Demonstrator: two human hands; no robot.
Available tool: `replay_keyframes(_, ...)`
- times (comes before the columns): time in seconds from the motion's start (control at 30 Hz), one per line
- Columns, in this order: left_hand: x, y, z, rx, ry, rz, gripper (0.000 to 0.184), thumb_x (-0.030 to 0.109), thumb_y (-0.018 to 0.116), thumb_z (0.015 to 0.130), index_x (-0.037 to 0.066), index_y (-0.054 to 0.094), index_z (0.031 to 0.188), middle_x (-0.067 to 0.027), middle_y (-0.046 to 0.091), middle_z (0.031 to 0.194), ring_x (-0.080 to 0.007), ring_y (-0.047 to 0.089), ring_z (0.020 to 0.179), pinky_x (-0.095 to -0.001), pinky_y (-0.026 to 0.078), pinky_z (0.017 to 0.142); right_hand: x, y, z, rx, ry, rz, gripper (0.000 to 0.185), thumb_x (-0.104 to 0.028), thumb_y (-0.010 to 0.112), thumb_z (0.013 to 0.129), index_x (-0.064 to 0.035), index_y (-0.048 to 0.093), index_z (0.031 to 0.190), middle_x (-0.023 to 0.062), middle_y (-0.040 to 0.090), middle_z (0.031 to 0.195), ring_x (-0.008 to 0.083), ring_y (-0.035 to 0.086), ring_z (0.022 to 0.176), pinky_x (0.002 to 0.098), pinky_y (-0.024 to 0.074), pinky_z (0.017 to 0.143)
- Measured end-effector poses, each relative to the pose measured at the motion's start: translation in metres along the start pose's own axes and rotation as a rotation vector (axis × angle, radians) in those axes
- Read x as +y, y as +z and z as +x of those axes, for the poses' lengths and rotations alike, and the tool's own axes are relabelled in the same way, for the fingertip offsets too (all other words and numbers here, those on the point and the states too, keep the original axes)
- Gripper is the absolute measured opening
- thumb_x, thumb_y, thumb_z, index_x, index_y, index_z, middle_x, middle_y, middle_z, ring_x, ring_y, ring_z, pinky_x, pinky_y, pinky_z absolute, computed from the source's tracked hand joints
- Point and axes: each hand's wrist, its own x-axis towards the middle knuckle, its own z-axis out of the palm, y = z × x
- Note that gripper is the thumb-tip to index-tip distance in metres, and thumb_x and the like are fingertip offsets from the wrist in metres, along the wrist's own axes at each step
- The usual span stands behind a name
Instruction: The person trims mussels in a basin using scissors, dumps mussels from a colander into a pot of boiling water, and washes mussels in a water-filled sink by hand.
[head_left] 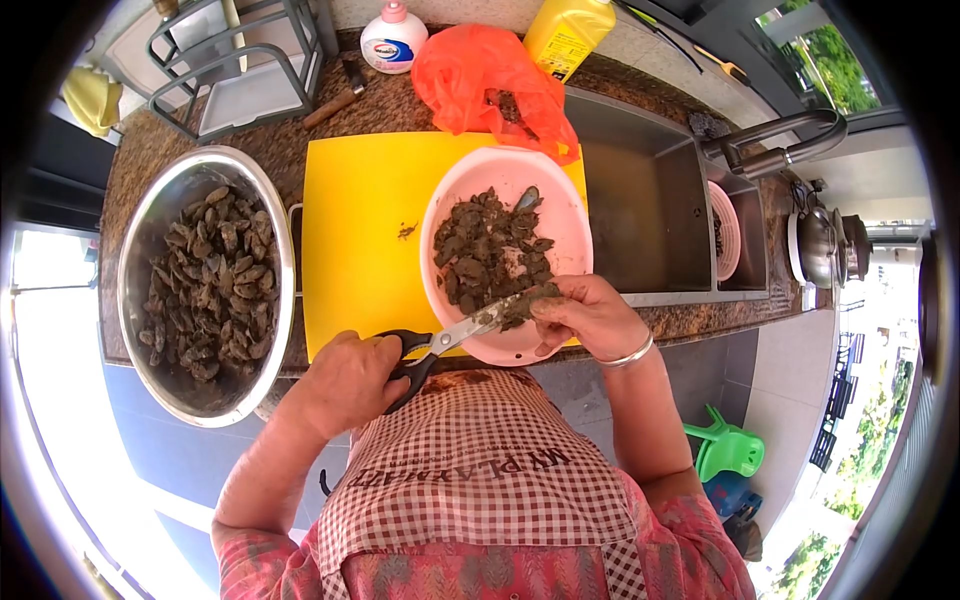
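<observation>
The worktop (385, 112) runs across, with a sink (660, 297) set into its right part. A yellow board (350, 240) lies left of the sink, reaching the front edge. At the worktop's front left corner, a metal bowl (288, 270) of dark muddy shells (215, 270) juts over the edge. A pink basin (555, 190), holding more, stands along the board's right edge. A red plastic bag (470, 75) slumps over the board's back right corner, against the basin. Near the worktop's front edge, the left hand (345, 378) has its fingers wrapped around the handles of the scissors (455, 335). The right hand (590, 315) pinches a muddy clump (518, 312) between thumb and fingers above the basin's front rim, the blades meeting it.
</observation>
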Motion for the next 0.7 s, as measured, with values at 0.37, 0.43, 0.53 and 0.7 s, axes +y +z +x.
replay_keyframes(0.37, -0.007, 0.013, 0.009, -0.202, -0.316, -0.596, 0.026, 0.022, 0.062, 0.094, -0.004, 0.068, 0.094, -0.0100, 0.063, 0.065, -0.0185, 0.060, 0.060, -0.0331, 0.049, 0.058, 0.004, 0.018, -0.001, 0.075, -0.318, -0.252, 0.015, -0.004, 0.065, 0.096, 0.0043, 0.067, 0.108, 0.0021, 0.066, 0.082, 0.0062, 0.060, 0.072, 0.0225, 0.0512, 0.066)
replay_keyframes(0.43, -0.004, 0.006, 0.009, -0.262, -0.355, -0.697, 0.029, 0.024, 0.061, 0.094, -0.004, 0.068, 0.100, -0.0090, 0.064, 0.069, -0.0164, 0.061, 0.063, -0.0316, 0.049, 0.060, 0.005, 0.018, -0.002, 0.117, -0.333, -0.217, 0.017, -0.004, 0.065, 0.095, 0.0043, 0.067, 0.110, 0.0025, 0.067, 0.086, 0.0060, 0.060, 0.073, 0.0225, 0.0512, 0.067)
replay_keyframes(0.53, -0.006, 0.003, 0.004, -0.286, -0.305, -0.746, 0.033, 0.026, 0.061, 0.093, -0.003, 0.066, 0.107, -0.0107, 0.067, 0.077, -0.0184, 0.063, 0.069, -0.0321, 0.050, 0.063, 0.012, 0.008, 0.002, 0.260, -0.426, -0.270, 0.021, -0.005, 0.067, 0.094, 0.0039, 0.067, 0.113, 0.0054, 0.068, 0.091, 0.0079, 0.062, 0.075, 0.0238, 0.0523, 0.068)
replay_keyframes(0.7, -0.008, 0.007, 0.002, -0.212, -0.347, -0.578, 0.040, 0.029, 0.062, 0.091, -0.005, 0.064, 0.113, -0.0132, 0.068, 0.080, -0.0216, 0.065, 0.075, -0.0345, 0.051, 0.070, 0.031, -0.065, 0.020, 0.877, -0.727, -0.720, 0.032, -0.005, 0.072, 0.085, 0.0016, 0.068, 0.117, 0.0143, 0.069, 0.096, 0.0218, 0.068, 0.081, 0.0322, 0.0557, 0.075)
